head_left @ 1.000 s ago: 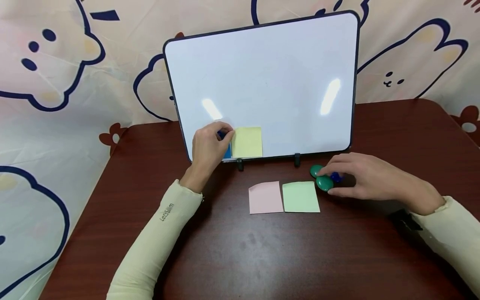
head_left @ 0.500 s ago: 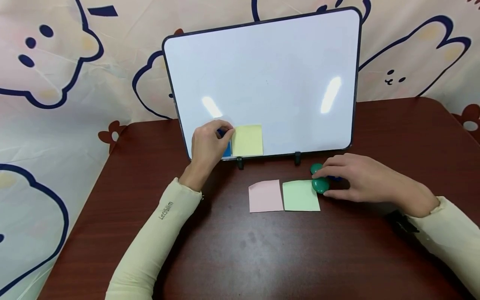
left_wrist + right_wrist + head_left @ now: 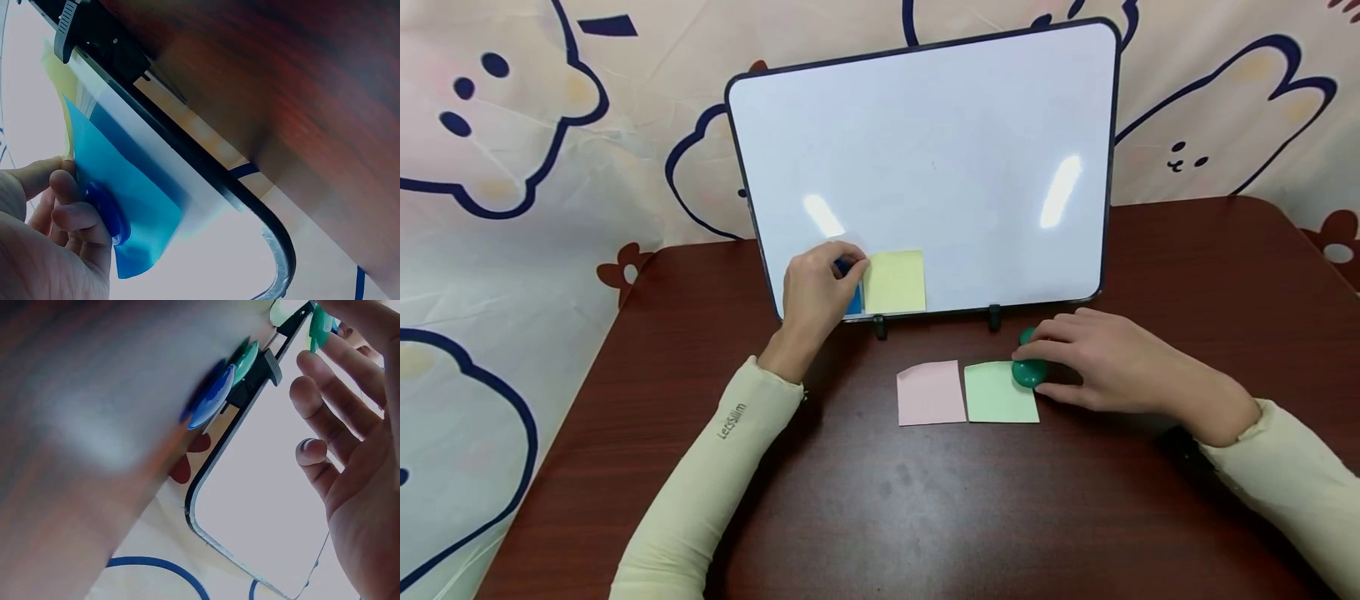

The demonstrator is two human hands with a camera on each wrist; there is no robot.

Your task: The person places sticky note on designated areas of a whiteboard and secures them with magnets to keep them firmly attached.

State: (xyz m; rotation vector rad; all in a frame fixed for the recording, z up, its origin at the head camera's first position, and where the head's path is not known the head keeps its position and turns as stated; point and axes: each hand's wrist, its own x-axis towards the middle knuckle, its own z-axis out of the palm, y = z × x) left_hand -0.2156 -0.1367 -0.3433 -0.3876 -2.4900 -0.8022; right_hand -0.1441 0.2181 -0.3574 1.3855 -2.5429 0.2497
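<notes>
My left hand pinches the upper left edge of a yellow sticky note, low on the whiteboard. Beside it, partly behind that hand, a blue sticky note bears a round blue magnet, close to the fingers. My right hand holds a round green magnet between thumb and fingers, over the right edge of a light green sticky note. On the table behind it lie a second green magnet and another blue magnet, which the right hand hides in the head view.
A pink sticky note lies left of the green one on the dark wooden table. Black clips support the whiteboard's lower edge. A patterned cloth hangs behind.
My right hand has moved left and slightly toward me with the green magnet, from beside the other magnets to above the green note's edge. The left hand keeps its place.
</notes>
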